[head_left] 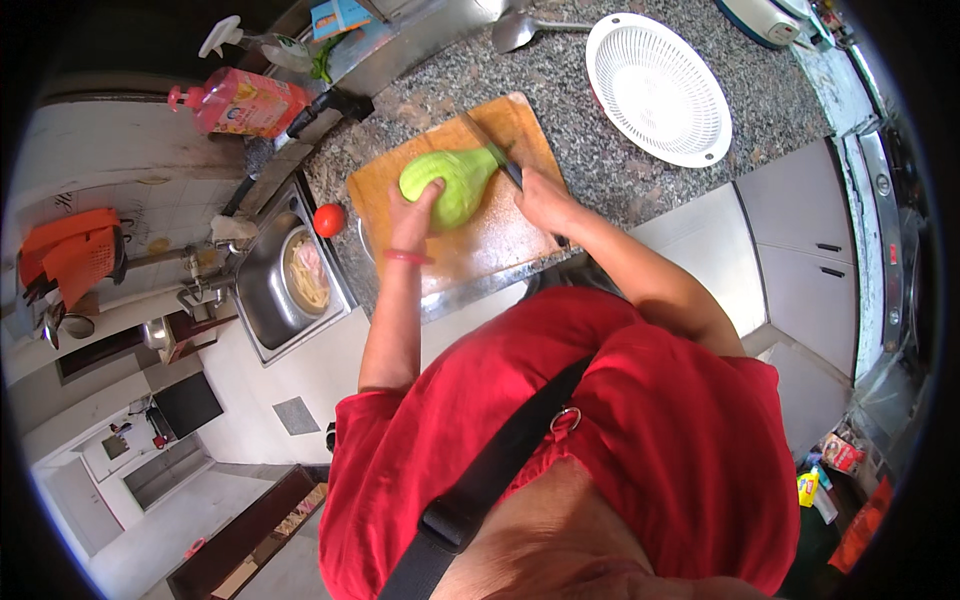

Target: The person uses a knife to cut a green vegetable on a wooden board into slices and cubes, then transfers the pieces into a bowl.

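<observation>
A large, pale green, pear-shaped gourd lies on the wooden cutting board, its narrow end toward the right. My left hand grips its wide end from the near left side, thumb on top. In my right hand is the dark handle of a kitchen knife. Its blade lies across the gourd's narrow end and points away to the far left. I cannot tell whether the edge has cut in. Wet specks show on the near right part of the board.
A red tomato sits left of the board, beside the steel sink. Inside the sink is a bowl with pale strips. At the far right of the granite counter stand a white colander and a metal spatula.
</observation>
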Demonstrator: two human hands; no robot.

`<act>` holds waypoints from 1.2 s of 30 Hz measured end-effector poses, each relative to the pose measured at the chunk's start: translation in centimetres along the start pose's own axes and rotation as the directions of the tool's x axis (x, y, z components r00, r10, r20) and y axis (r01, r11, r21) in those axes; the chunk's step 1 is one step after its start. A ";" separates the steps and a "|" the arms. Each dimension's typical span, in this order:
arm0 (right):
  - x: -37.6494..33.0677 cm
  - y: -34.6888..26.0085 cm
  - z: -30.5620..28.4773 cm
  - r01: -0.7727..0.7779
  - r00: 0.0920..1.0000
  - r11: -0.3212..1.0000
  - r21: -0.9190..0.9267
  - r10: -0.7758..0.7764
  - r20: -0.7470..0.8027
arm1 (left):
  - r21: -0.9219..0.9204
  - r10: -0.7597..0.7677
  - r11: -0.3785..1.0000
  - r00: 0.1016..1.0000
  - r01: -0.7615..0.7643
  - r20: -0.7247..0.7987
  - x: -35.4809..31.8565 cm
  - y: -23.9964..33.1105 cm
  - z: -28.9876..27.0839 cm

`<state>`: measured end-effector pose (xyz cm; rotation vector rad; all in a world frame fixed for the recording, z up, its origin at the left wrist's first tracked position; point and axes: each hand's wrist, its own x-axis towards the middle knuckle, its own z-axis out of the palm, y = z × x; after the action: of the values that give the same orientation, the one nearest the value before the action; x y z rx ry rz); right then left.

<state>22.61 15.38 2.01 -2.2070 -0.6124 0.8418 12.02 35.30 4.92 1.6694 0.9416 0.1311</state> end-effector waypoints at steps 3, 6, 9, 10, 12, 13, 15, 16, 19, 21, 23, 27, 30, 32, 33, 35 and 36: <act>-1.2 -1.4 -0.4 -0.031 0.999 0.999 -0.010 0.030 -0.034 | 0.004 0.009 1.000 1.000 -0.009 -0.015 0.4 -0.2 0.2; -0.9 -1.1 0.5 -0.114 0.993 0.993 -0.026 0.113 -0.034 | -0.091 -0.125 0.988 0.992 0.122 -0.026 -1.3 2.4 0.7; -0.4 -0.8 0.3 -0.110 0.993 0.994 -0.007 0.110 -0.044 | -0.115 -0.038 0.993 0.999 0.037 -0.008 -0.3 1.1 0.5; -0.2 -0.1 0.4 -0.079 0.994 0.997 -0.016 0.078 -0.070 | -0.141 0.013 0.990 0.999 -0.007 0.041 0.1 1.0 0.2; 0.2 1.0 0.6 -0.027 0.996 0.999 0.039 0.030 -0.087 | -0.122 0.126 0.987 0.970 -0.102 0.207 0.7 0.8 -1.4; 0.0 1.6 0.5 -0.012 0.996 0.999 0.033 0.015 -0.086 | -0.116 0.176 0.982 0.941 -0.148 0.290 1.0 0.6 -2.2; -1.3 2.1 0.2 0.020 0.997 0.999 0.025 -0.018 -0.079 | -0.070 0.203 0.978 0.843 -0.194 0.498 2.7 1.5 -3.7; -2.5 1.4 -0.3 -0.039 0.999 0.997 0.067 0.041 -0.027 | -0.045 0.201 0.975 0.781 -0.218 0.591 3.3 1.8 -4.5; -6.0 0.6 -0.6 -0.088 0.990 0.986 0.144 0.071 0.123 | -0.099 0.235 0.971 0.791 -0.218 0.565 3.9 2.0 -5.8; -7.6 0.4 -1.2 -0.210 0.960 0.960 0.186 0.166 0.227 | 0.064 0.217 0.959 0.856 -0.278 0.468 3.1 2.4 -5.9; -8.4 1.6 -1.3 -0.195 0.963 0.958 0.209 0.147 0.226 | 0.332 0.211 0.886 0.919 -0.323 0.333 0.7 2.6 -4.2; -8.7 2.0 -1.3 -0.107 0.975 0.970 0.217 0.059 0.214 | 0.462 0.354 0.760 0.887 -0.457 0.295 -2.2 0.4 -1.5; -7.6 2.4 -0.6 -0.093 0.975 0.975 0.200 0.048 0.219 | 0.489 0.424 0.736 0.882 -0.468 0.207 -2.7 0.0 -0.4; -7.1 2.6 -0.3 -0.066 0.979 0.980 0.186 0.028 0.201 | 0.468 0.407 0.777 0.903 -0.420 0.135 -2.6 -0.2 0.0; -6.9 2.4 -0.3 -0.053 0.984 0.979 0.195 0.018 0.176 | 0.482 0.379 0.786 0.918 -0.387 0.118 -2.5 0.1 0.2; -6.6 2.1 -0.4 -0.028 0.992 0.977 0.212 0.002 0.123 | 0.508 0.323 0.800 0.942 -0.320 0.084 -2.5 0.9 0.7; -6.5 1.7 -0.7 -0.037 0.992 0.981 0.191 0.013 0.126 | 0.514 0.326 0.801 0.944 -0.307 0.056 -2.5 1.0 0.9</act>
<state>19.00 9.93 3.73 -2.0019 -0.5383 1.0149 11.34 32.99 6.39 2.3335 0.7495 0.1403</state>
